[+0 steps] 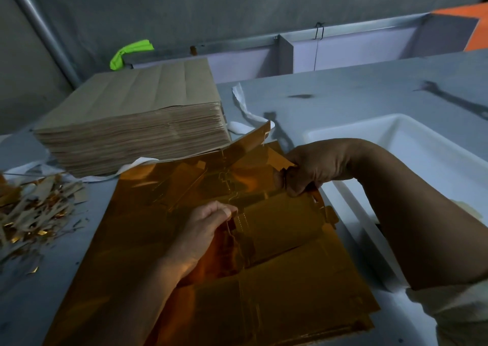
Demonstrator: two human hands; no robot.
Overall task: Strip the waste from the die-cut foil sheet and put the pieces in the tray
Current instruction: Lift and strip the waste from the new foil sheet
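We pinch the gold foil sheet at frame centre with our left hand, while our right hand curls round its lifted edge. The white tray sits at right.

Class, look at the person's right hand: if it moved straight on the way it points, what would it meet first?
The right hand grips the gold foil sheet and points left and away. Beyond the foil, it would probably meet the tall stack of brown paper sheets first, though depth is unclear.
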